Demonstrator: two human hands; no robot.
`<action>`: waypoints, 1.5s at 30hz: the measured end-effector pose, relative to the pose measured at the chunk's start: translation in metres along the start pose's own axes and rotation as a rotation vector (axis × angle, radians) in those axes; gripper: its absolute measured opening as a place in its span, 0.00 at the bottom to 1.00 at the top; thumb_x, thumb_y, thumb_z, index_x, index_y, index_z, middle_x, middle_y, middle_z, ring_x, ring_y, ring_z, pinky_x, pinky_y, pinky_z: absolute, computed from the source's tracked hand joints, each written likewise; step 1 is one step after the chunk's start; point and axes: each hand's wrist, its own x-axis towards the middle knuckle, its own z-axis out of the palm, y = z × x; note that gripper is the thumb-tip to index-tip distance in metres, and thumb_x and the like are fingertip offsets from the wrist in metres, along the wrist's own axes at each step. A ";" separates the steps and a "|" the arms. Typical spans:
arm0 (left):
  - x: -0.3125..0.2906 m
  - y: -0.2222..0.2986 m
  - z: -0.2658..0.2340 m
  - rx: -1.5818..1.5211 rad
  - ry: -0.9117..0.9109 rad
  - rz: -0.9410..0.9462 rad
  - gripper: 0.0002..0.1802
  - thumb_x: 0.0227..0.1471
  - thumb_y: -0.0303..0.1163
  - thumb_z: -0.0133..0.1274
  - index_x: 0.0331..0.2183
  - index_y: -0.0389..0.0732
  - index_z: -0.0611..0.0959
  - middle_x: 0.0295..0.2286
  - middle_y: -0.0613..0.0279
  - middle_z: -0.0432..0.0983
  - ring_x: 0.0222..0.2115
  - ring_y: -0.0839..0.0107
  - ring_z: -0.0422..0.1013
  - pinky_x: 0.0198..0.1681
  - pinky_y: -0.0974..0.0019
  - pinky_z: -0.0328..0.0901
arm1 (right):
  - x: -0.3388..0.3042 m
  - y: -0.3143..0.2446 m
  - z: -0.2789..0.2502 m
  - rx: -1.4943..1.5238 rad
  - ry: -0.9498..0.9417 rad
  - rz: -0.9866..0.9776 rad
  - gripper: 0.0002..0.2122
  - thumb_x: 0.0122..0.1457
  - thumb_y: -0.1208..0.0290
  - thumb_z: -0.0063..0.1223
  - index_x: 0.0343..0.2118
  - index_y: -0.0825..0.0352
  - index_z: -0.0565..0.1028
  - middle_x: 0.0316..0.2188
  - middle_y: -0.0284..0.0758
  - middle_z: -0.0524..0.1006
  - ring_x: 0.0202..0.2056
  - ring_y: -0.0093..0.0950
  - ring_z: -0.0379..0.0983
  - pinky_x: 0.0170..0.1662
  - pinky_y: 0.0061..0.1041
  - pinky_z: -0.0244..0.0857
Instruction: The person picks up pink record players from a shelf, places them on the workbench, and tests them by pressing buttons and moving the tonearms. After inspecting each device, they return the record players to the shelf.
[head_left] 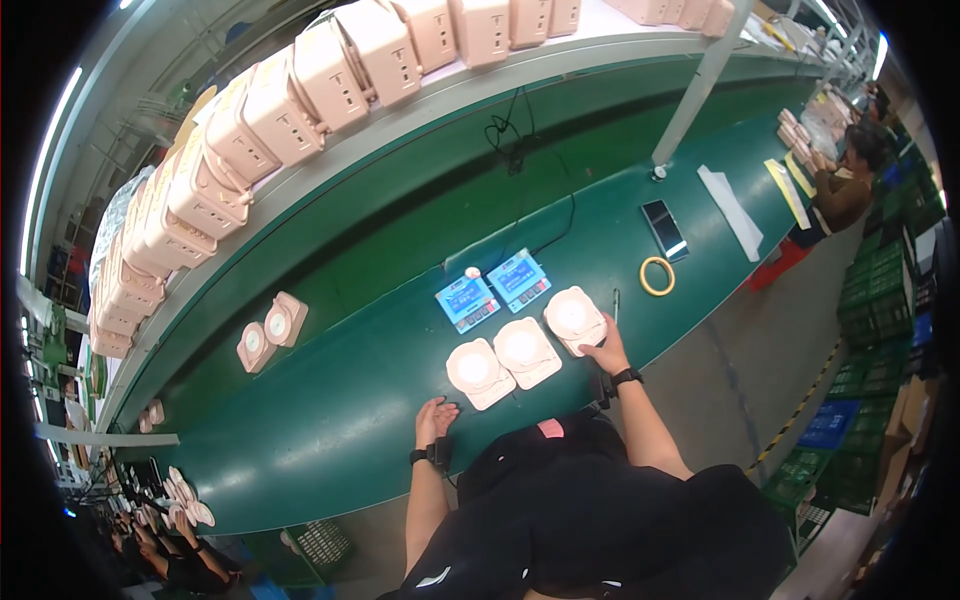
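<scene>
Three pale pink housings with round, glowing white tops stand in a slanting row on the green bench before me. My right hand (608, 352) has its fingers and thumb around the near right edge of the right-hand housing (574, 318). Beside it are the middle housing (527, 352) and the left housing (480, 373), close together. My left hand (435, 420) hovers at the bench's near edge, fingers loosely spread and nothing in them, just left of the left housing. Behind the row sit two small blue-screened meters (467, 300) with cables.
More pink housings (330, 85) line the raised shelf; two (270, 333) lie on the bench at left. To the right are a yellow tape ring (657, 276), a phone (663, 228) and a pen (616, 298). Other people work at both ends; green crates (880, 300) stand right.
</scene>
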 end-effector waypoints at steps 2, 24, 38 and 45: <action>0.001 0.004 -0.001 0.022 -0.030 -0.055 0.16 0.58 0.37 0.41 0.40 0.33 0.71 0.29 0.49 0.76 0.27 0.63 0.75 0.32 0.68 0.70 | 0.010 0.013 0.003 0.091 -0.015 -0.020 0.43 0.31 0.76 0.67 0.55 0.71 0.56 0.50 0.42 0.64 0.52 0.34 0.61 0.55 0.30 0.56; 0.186 0.316 -0.066 1.801 0.965 0.553 0.43 0.23 0.37 0.65 0.46 0.39 0.67 0.47 0.51 0.62 0.50 0.51 0.57 0.49 0.53 0.60 | 0.004 -0.012 -0.013 0.170 -0.209 0.014 0.49 0.30 0.78 0.64 0.60 0.64 0.48 0.56 0.39 0.56 0.56 0.35 0.53 0.59 0.33 0.48; 0.064 0.219 -0.014 1.942 -0.577 1.038 0.41 0.26 0.26 0.61 0.48 0.45 0.68 0.50 0.59 0.60 0.52 0.56 0.56 0.53 0.53 0.55 | 0.015 0.003 -0.021 0.134 -0.281 0.031 0.49 0.31 0.82 0.61 0.61 0.63 0.47 0.57 0.39 0.55 0.57 0.34 0.52 0.59 0.33 0.46; 0.058 0.293 -0.040 1.825 -0.010 0.882 0.54 0.19 0.30 0.67 0.53 0.46 0.62 0.52 0.54 0.58 0.54 0.55 0.56 0.55 0.53 0.53 | 0.013 0.010 -0.024 0.164 -0.262 0.038 0.50 0.31 0.84 0.61 0.61 0.63 0.47 0.57 0.38 0.54 0.57 0.34 0.52 0.60 0.33 0.45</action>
